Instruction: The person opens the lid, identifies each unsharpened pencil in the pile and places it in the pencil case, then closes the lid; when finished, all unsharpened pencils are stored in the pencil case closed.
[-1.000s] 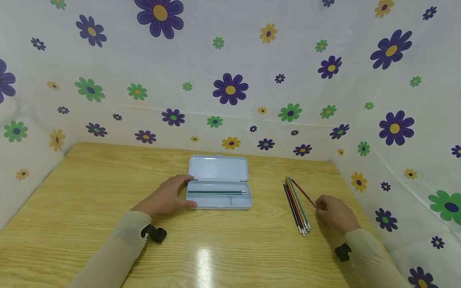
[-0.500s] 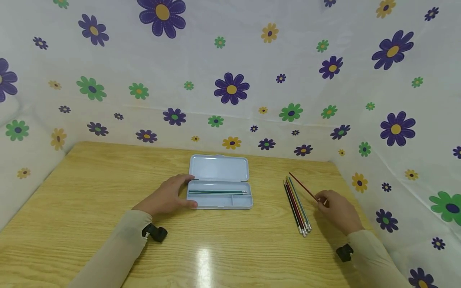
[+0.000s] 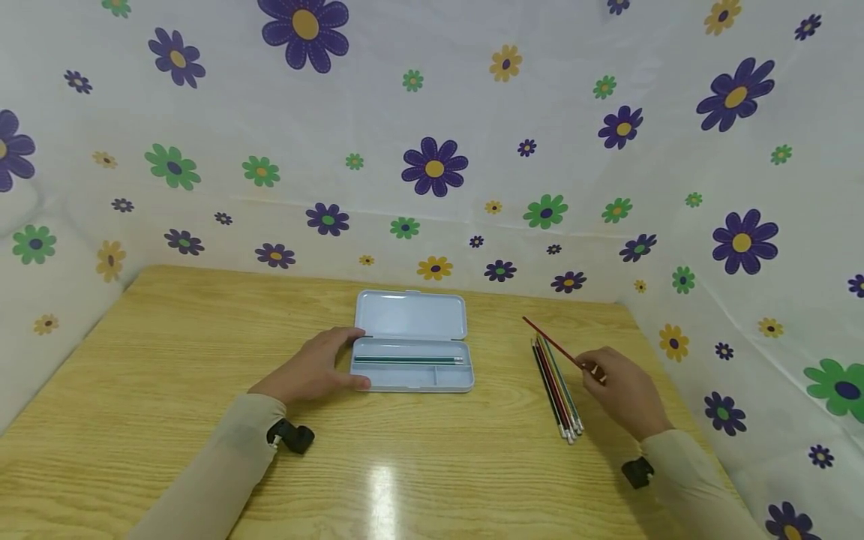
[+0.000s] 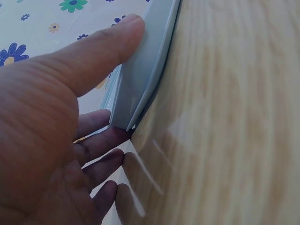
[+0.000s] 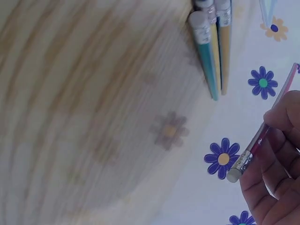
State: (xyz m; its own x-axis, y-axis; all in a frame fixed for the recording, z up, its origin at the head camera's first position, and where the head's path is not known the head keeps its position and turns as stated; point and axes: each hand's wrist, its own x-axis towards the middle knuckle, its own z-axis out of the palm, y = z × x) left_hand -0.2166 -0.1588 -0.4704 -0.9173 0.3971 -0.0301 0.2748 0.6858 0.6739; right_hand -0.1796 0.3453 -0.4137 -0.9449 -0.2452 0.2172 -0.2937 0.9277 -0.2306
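Note:
A light blue pencil case (image 3: 412,381) lies with its lid folded back, and green pencils (image 3: 405,360) lie in its long rear compartment. My left hand (image 3: 313,367) holds the case's left end, thumb at the front corner and fingers by the hinge side; in the left wrist view the thumb (image 4: 112,44) lies along the case wall (image 4: 140,70). My right hand (image 3: 624,390) pinches a red pencil (image 3: 550,340) near its eraser end, tip pointing up and left. In the right wrist view its white eraser (image 5: 233,175) sticks out below the fingers.
Several pencils (image 3: 556,386) in various colours lie in a loose bundle right of the case, erasers toward me. The wooden table (image 3: 432,465) meets a flower-printed cloth (image 3: 432,225) at the back and sides.
My right hand has lifted the red pencil off the table beside the bundle and moved it slightly up and left, its tip passing over the other pencils. My left hand has stayed on the case.

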